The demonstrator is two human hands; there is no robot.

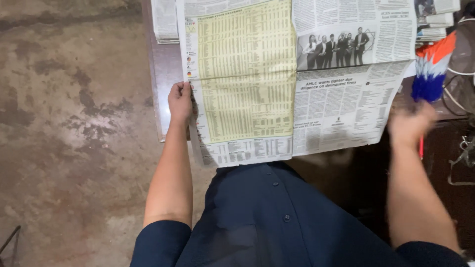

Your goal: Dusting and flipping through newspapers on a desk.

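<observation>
Left hand (179, 101) pinches the left edge of the open newspaper (277, 84), spread flat on the surface (163, 74). Right hand (411, 123) is blurred by the sheet's right edge; its grip can't be told. Sheet-laying step, I'd say; squaring the edges seems next.

Head camera looks steeply down, close above the newspaper (297, 84).
</observation>
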